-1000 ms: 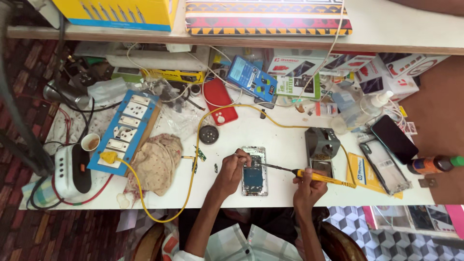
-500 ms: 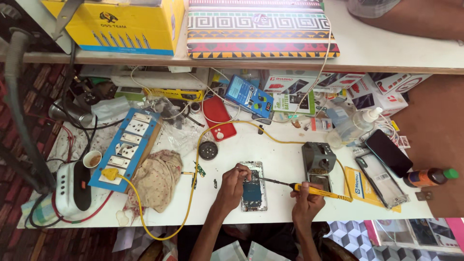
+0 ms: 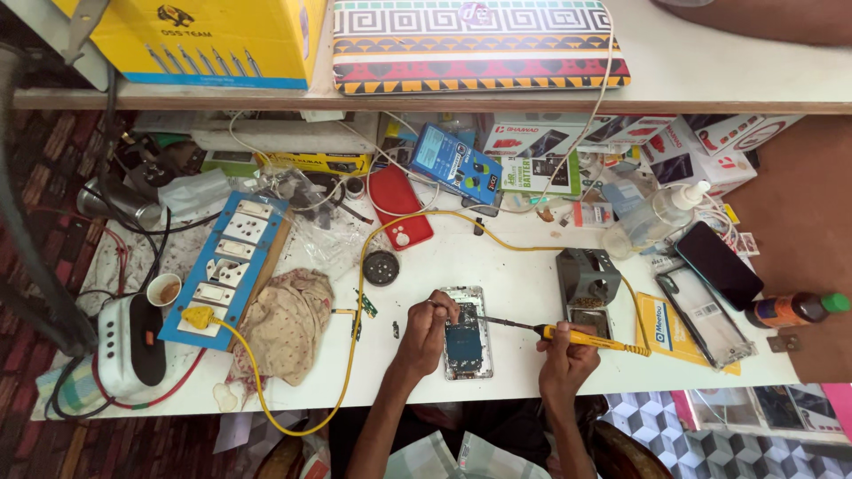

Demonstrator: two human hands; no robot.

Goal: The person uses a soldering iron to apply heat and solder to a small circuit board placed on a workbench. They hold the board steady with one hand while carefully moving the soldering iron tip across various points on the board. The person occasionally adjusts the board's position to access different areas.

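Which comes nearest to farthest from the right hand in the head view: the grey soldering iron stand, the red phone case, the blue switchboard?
From the right hand, which holds the yellow soldering iron:
1. Grey soldering iron stand, just above the hand.
2. Red phone case, up and to the left, past the opened phone.
3. Blue switchboard, far left of the table.

Opened phone (image 3: 465, 344) on table (image 3: 497, 266), rag (image 3: 286, 321) left.

A phone repair workshop: a cluttered white workbench (image 3: 497, 257) with an opened phone (image 3: 465, 341), soldering iron (image 3: 577, 336), switchboard (image 3: 232, 266) and phone boxes (image 3: 710, 142) at upper right.
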